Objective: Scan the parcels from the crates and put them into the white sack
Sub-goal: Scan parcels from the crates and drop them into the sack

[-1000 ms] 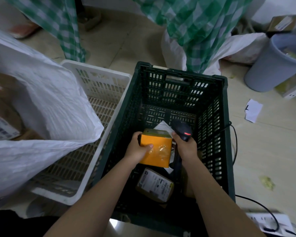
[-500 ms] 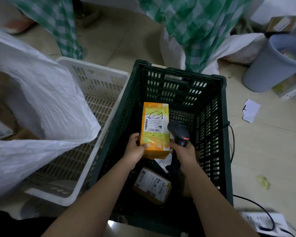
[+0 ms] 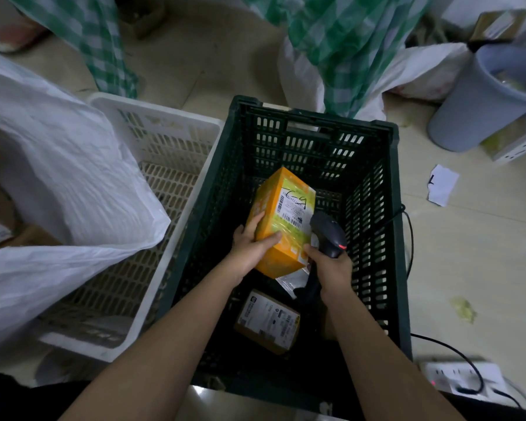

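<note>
The left hand (image 3: 251, 247) grips the orange parcel (image 3: 281, 221) over the dark green crate (image 3: 390, 189), label up, while the right hand (image 3: 331, 264) is closed round the scanner (image 3: 328, 235) just beside it. The scan would go best with the barcode flat to the scanner's nose (the glossy wrap may glare), then a swing left to the white sack (image 3: 58, 183).

Dim room, soft light; the green crate (image 3: 313, 141) sits in shadow, edges bend wide-angle, corners slightly blurred.
</note>
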The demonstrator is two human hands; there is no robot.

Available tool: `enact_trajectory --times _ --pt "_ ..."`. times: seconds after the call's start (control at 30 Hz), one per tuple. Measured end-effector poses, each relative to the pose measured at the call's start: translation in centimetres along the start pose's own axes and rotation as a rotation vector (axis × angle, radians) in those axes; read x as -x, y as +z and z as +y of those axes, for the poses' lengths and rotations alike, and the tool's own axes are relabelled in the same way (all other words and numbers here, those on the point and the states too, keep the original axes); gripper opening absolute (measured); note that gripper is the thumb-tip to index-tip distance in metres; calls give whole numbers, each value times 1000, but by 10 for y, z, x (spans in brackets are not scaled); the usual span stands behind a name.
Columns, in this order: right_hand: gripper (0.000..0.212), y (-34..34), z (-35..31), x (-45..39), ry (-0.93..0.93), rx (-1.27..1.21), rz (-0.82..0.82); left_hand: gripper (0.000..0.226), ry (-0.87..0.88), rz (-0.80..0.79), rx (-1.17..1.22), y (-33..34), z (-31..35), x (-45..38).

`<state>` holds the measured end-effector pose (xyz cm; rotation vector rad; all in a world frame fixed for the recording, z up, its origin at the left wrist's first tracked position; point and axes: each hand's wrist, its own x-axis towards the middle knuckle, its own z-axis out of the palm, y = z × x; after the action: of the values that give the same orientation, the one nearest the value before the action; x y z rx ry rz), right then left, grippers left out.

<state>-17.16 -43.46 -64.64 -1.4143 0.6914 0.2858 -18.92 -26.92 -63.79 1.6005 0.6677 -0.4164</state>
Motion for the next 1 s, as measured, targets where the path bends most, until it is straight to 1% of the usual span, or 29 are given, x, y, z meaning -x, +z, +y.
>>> enact_trajectory --times 0.03,0.1,0.2,0.23,0.3,0.33,0.4,0.5,0.63,0.73,0.8,0.9,0.97,1.0 --pt "43 -1 -6 3 -17 -13 -4 91 17 -4 -9 0 3 4" --pt "42 -1 -19 9 -60 -2 -7 92 49 25 -32 -1 12 14" --pt "28 -3 -41 18 -146 114 -42 88 110 98 -63 -4 34 36" --pt "27 -3 -48 23 -179 161 -58 85 134 120 -104 -5 42 44" --pt "28 -6 -60 33 -242 228 -56 79 194 168 -272 -9 54 56" --pt "29 -8 -65 38 -267 226 -54 81 236 189 -381 -11 60 62" --pt "30 -14 -71 48 -292 191 -103 87 309 201 -577 -16 68 69" --pt "34 -16 -65 58 -234 142 -192 93 384 163 -814 -19 69 72" --pt "33 -6 -42 59 -110 134 -195 97 433 23 -1016 -12 56 66" --pt "24 -1 -26 55 -74 189 -240 98 419 -80 -1063 -10 35 56" --pt "18 3 -20 49 -58 216 -271 102 416 -117 -1002 -9 20 47" --pt "25 10 -17 37 -57 236 -287 109 425 -103 -777 -7 10 36" --pt "28 14 -16 28 -57 257 -271 111 398 -64 -725 -6 11 33" --pt "27 17 -17 24 -66 271 -260 111 374 -28 -752 -6 11 32"
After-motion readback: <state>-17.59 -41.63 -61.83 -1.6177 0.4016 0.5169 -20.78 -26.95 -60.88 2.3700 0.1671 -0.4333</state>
